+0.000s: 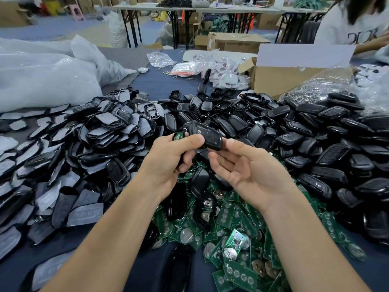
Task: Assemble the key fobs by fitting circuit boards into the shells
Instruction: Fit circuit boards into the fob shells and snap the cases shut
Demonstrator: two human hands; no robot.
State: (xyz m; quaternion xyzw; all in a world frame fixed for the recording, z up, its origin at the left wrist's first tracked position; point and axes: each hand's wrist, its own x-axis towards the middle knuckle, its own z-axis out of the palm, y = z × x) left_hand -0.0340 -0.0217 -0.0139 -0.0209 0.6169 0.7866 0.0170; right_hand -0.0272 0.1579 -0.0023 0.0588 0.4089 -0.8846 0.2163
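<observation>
1. While my left hand (176, 157) curls in front of me, its thumb presses on the face of a black key fob (205, 134). The bent fingers clamp the fob from below, so it sits slantwise above the heaps.
2. A small green circuit board (177, 136) peeks out at the top of that same hand, just beside the fob's left end. I cannot tell how it is gripped.
3. My right hand (246, 167) lies palm up with its fingers loosely spread, holding nothing. Its index fingertip is right at the fob's right end; I cannot tell whether it touches.
4. On the left of the dark blue table cover (160, 83) lie big translucent plastic bags (42, 76). In front of them spreads a heap of grey button pads and black shell halves (63, 157).
5. Under my wrists lies a pile of green circuit boards (231, 239), many showing round coin cells, with a few black shells among them.
6. To the right rises a large mound of black fob shells (315, 144). Behind it stand an open cardboard box (280, 81) and a clear bag of metal key rings (328, 87).
7. Small bags of white fobs (223, 70) lie at the table's far middle.
8. Across the table at the far right is a person in a white printed shirt (353, 24). Folding tables (155, 9) and cartons fill the room beyond.
</observation>
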